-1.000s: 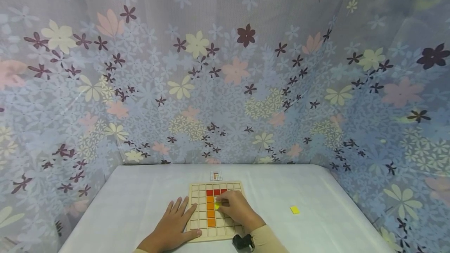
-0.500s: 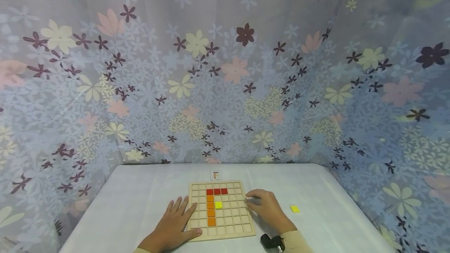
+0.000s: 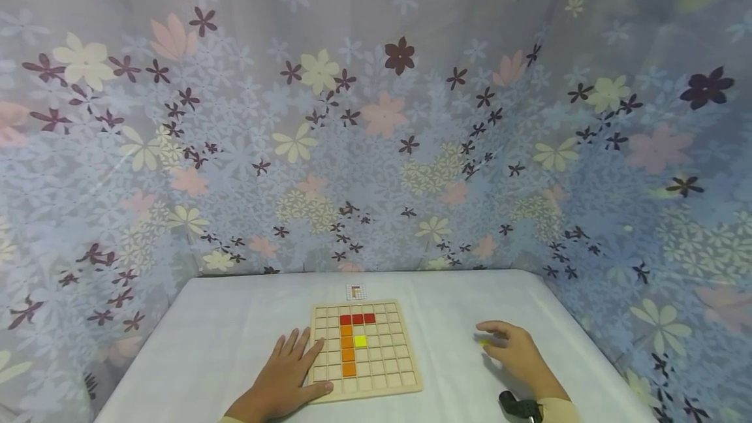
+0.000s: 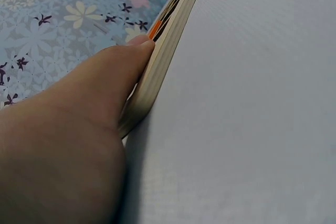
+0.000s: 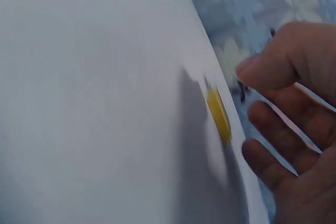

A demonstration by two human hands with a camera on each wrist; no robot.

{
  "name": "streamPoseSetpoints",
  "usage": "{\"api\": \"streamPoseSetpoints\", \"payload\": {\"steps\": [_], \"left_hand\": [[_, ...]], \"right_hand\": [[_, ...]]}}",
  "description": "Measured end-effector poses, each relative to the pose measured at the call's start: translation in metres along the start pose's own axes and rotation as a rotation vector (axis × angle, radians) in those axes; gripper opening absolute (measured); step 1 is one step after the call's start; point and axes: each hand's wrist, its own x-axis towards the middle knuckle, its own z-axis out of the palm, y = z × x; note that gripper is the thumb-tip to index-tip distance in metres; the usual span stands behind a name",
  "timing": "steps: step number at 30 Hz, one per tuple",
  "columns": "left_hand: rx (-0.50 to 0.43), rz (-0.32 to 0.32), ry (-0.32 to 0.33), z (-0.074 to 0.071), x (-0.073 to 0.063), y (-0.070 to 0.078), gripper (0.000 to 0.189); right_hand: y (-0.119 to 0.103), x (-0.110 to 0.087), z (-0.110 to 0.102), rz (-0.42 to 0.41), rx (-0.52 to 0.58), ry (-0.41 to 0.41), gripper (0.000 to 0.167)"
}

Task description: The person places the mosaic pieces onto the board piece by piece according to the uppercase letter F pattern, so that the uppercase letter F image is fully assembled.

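A wooden grid board (image 3: 409,380) lies on the table, with red tiles (image 3: 358,319) in a row and orange tiles (image 3: 348,354) in a column below. One yellow tile (image 3: 361,341) sits in a cell right of the orange ones. My left hand (image 3: 279,374) rests with fingers spread on the board's left edge; in the left wrist view its thumb (image 4: 123,61) lies along the rim. Out to the right, my right hand (image 3: 517,354) hovers at a loose yellow tile (image 5: 219,114), thumb and fingers apart and holding nothing. In the head view that hand partly hides the tile.
Behind the board lies a small card (image 3: 356,292) printed with a coloured grid pattern. A white cloth covers the table (image 3: 235,318). Flowered curtain (image 3: 376,181) surrounds its back and sides. A black device (image 3: 517,405) sits at the right wrist.
My right hand let go of the yellow tile in the board's cell, then moved right across the table to the loose yellow tile. The left hand stays on the board.
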Motion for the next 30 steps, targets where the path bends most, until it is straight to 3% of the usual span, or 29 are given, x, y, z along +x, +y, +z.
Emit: {"api": "streamPoseSetpoints", "payload": {"steps": [4,14,30], "left_hand": [[-0.002,0.008,0.016,0.001,-0.001,-0.002,0.093],[0.027,0.001,-0.016,-0.001,0.001,-0.001,0.097],[-0.006,-0.010,-0.035,-0.008,0.001,0.006,0.094]], "right_hand": [[0.014,0.000,-0.011,0.064,0.022,-0.056,0.037],[0.020,-0.003,-0.016,0.000,0.070,-0.124,0.033],[0.018,-0.004,-0.012,0.017,-0.072,-0.042,0.025]]}}
